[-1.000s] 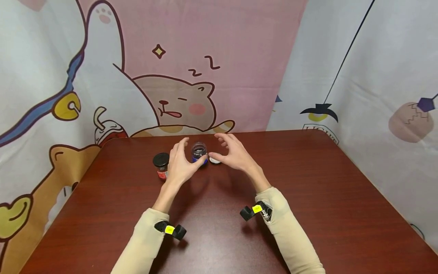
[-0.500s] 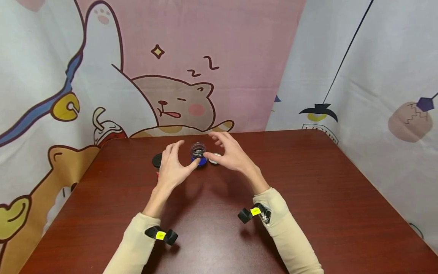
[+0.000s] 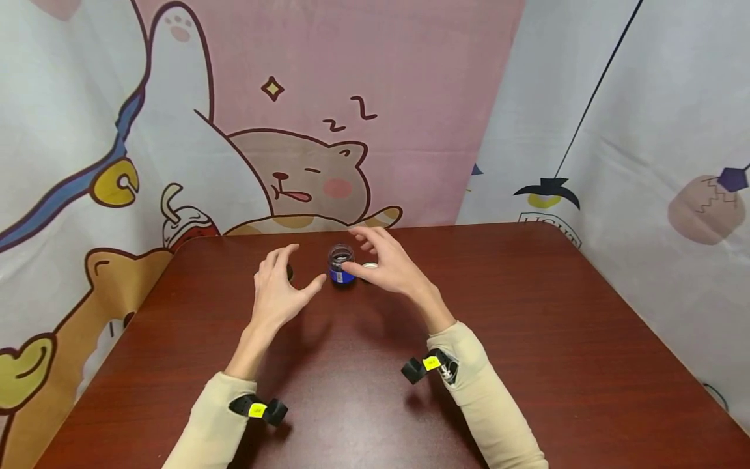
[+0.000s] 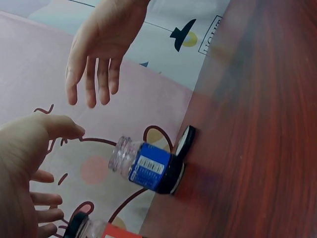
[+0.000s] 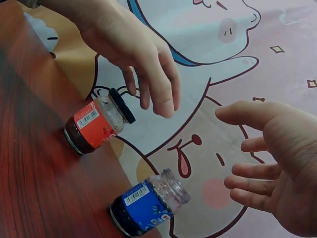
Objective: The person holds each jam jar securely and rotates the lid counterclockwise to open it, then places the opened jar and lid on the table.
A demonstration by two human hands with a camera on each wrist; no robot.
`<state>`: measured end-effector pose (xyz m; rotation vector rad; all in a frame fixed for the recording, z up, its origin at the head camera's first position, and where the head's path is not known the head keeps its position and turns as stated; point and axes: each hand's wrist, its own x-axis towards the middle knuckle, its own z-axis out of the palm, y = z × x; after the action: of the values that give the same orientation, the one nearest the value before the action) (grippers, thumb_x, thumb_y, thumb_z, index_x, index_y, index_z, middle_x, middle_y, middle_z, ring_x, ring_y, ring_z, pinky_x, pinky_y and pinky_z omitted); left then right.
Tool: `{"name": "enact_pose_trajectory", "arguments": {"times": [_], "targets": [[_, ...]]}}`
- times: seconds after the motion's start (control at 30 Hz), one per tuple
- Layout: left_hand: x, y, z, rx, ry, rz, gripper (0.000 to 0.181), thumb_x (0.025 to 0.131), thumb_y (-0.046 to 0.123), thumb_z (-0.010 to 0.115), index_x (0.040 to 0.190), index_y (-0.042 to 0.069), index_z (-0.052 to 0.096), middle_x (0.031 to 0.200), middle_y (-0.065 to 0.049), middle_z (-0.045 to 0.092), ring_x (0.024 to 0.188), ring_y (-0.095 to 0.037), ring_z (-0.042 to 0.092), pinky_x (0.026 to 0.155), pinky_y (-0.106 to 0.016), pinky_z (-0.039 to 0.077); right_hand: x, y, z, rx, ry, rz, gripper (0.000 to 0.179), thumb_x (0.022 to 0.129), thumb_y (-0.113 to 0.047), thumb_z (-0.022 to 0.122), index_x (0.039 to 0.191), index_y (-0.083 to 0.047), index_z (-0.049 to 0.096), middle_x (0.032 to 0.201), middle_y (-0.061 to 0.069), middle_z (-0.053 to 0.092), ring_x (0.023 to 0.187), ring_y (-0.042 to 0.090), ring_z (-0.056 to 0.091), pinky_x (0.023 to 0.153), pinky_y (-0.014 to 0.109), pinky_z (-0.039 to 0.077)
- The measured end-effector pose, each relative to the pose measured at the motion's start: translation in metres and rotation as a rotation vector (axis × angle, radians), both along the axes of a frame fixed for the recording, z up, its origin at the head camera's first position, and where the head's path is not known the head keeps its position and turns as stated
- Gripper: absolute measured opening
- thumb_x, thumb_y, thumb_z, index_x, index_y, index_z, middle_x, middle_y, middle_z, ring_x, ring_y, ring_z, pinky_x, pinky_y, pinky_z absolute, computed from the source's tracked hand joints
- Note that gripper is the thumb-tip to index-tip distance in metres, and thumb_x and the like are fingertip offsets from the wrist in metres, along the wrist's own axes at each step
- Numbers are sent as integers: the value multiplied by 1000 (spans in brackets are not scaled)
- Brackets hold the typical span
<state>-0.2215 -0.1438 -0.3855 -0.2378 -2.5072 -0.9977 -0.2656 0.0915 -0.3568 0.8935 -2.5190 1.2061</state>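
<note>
In the head view, my left hand (image 3: 275, 291) hangs above the table (image 3: 527, 326), thumb and fingers spread wide, holding nothing; my right hand (image 3: 391, 266) is parted much the same and holds nothing either. The blue-labelled glass jar (image 3: 342, 275) stands upright and uncapped between them, near 3 o'clock from my left hand and 9 o'clock from my right. The table's far edge runs close behind it at 12 o'clock, so I'd draw anything towards 6 rather than push; the wood stretches wide from 3 to 5 o'clock, giving my right arm room.

In the left wrist view, the loose lid (image 4: 185, 142) lies pale side up at 2 o'clock from that jar. I judge the jar best held round its label and kept level, its mouth being open, and the lid best pinched by the rim.

In the right wrist view, the red-labelled jar (image 5: 94, 124), black lid (image 5: 122, 105) on, stands at 11 o'clock from the blue one, a gap between; my left fingers hang near, apart from it. I'd close both fingers and thumb evenly.
</note>
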Motion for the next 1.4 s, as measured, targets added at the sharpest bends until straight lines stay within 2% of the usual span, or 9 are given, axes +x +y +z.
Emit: {"name": "enact_pose_trajectory", "arguments": {"times": [0.23,0.4,0.77,0.9,1.0,1.1,1.2,1.27,1.4], "targets": [[1,-13,-5,1,4,-16,76,81,38,82,142,5,50,142,-21,46,130,-41,39,107,-61,22,0,-3,-2,-7,-28,20,63,88,-32,79,142,-11,54,126,8,57,111,30,59,97,47,48],[1,-21,-7,12,-7,-7,76,81,38,82,142,6,49,142,-21,46,130,-42,38,106,-61,23,1,-7,-2,-4,-37,28,64,88,-32,79,142,-10,53,125,8,57,110,28,58,97,48,48],[-2,-32,-7,66,-77,-18,78,83,37,81,146,8,45,142,-21,44,130,-41,37,105,-60,25,1,-11,-3,-17,-53,52,63,87,-29,80,141,-8,54,126,17,57,109,33,60,95,50,49],[-3,-37,-10,81,-101,-23,81,83,37,82,148,8,42,141,-22,44,130,-40,38,106,-59,29,0,-12,-5,-29,-63,65,63,87,-27,80,140,-7,54,127,19,57,108,35,60,94,52,49],[-5,-41,-12,95,-119,-26,86,82,36,83,150,8,38,140,-23,46,130,-39,41,106,-57,33,0,-14,-5,-30,-68,70,63,87,-26,80,140,-6,54,127,20,56,108,36,61,91,50,51],[-6,-45,-15,115,-135,-32,89,82,34,84,152,8,35,139,-24,47,130,-39,43,107,-55,33,-1,-15,-5,-28,-73,76,62,88,-26,80,141,-6,53,128,20,56,108,36,61,88,43,53],[-7,-49,-18,125,-151,-40,90,82,31,84,152,8,33,138,-24,49,123,-39,47,103,-54,35,-2,-17,-5,-23,-73,81,62,88,-26,80,141,-6,53,130,19,56,108,35,61,84,33,53],[-8,-52,-20,125,-162,-48,89,82,29,84,152,7,33,136,-24,51,117,-38,51,98,-52,38,-2,-18,-5,-18,-73,86,63,88,-26,79,141,-6,53,130,19,56,108,34,62,84,31,52],[-8,-56,-24,130,-202,-72,88,84,26,84,152,6,33,137,-23,52,107,-35,58,91,-48,44,-2,-19,-6,-11,-87,95,63,88,-26,79,141,-6,52,132,19,55,108,34,62,87,39,52]]}}
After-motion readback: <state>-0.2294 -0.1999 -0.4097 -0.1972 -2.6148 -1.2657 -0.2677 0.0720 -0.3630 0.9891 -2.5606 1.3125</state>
